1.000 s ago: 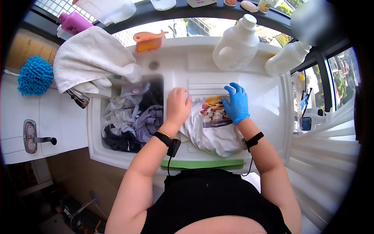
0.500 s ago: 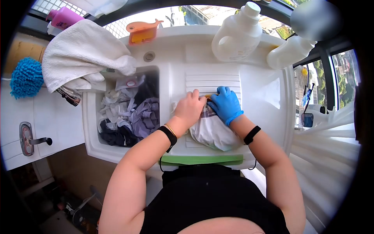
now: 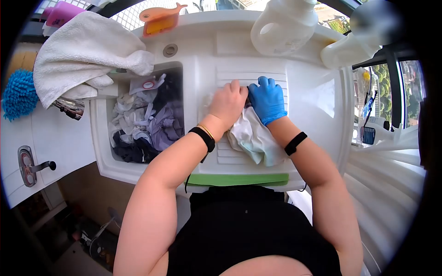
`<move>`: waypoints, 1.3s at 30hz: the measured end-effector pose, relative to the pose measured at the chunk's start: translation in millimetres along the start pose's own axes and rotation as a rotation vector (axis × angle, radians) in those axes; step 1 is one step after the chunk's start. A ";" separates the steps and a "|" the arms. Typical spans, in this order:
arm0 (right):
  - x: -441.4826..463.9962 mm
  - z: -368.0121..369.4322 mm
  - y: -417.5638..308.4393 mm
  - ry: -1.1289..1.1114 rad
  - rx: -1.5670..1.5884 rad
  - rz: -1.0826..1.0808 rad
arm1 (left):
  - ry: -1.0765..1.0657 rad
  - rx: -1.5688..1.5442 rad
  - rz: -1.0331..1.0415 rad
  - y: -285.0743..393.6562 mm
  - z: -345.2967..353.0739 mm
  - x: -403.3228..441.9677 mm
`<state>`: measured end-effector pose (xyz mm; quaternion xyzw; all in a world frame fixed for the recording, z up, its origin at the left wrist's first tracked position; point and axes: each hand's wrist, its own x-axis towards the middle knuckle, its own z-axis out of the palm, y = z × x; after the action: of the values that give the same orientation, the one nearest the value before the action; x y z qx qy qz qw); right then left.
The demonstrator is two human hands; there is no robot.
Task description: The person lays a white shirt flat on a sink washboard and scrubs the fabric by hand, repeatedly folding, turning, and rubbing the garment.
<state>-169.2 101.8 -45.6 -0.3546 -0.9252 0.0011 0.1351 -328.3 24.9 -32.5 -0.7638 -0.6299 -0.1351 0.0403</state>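
Note:
A white garment (image 3: pixel 255 135) with a dark printed patch lies bunched on the ridged washboard (image 3: pixel 225 156) of the white sink unit. My left hand (image 3: pixel 229 102), bare with a gold bangle and a black band at the wrist, grips its far end with curled fingers. Right beside it, my right hand (image 3: pixel 268 100), in a blue glove, closes on the same end of the cloth. The garment's loose part trails toward me, with a pale greenish tint near its edge. Whether anything else is between the fingers is hidden.
Left of the washboard, a basin (image 3: pixel 103 147) holds white, lilac and dark laundry (image 3: pixel 165 126). A white towel (image 3: pixel 90 55) hangs over the faucet. Large white bottles (image 3: pixel 285 27) and an orange whale-shaped soap holder (image 3: pixel 160 19) stand along the back. A green strip (image 3: pixel 237 179) lines the front edge.
Both hands have moved away from me along the washboard, drawing the garment into a narrower bunch. An orange-brown piece seen between the hands is now out of sight. The camera view has shifted slightly.

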 end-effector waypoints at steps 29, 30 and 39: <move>-32.0 -23.4 36.7 -0.257 0.756 0.083 | -0.088 -0.751 -0.347 -25.2 -28.1 -61.0; -27.2 -28.7 37.8 -0.332 0.783 0.202 | -0.112 -0.784 -0.433 -25.1 -29.2 -58.2; -3.7 -7.5 29.6 -0.019 0.109 -0.064 | 0.008 -0.255 -0.153 -37.2 -17.8 -23.6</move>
<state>-145.3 120.8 -42.1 -0.3171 -0.9358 0.0504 0.1454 -371.2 5.8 -25.5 -0.7119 -0.6638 -0.2197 -0.0649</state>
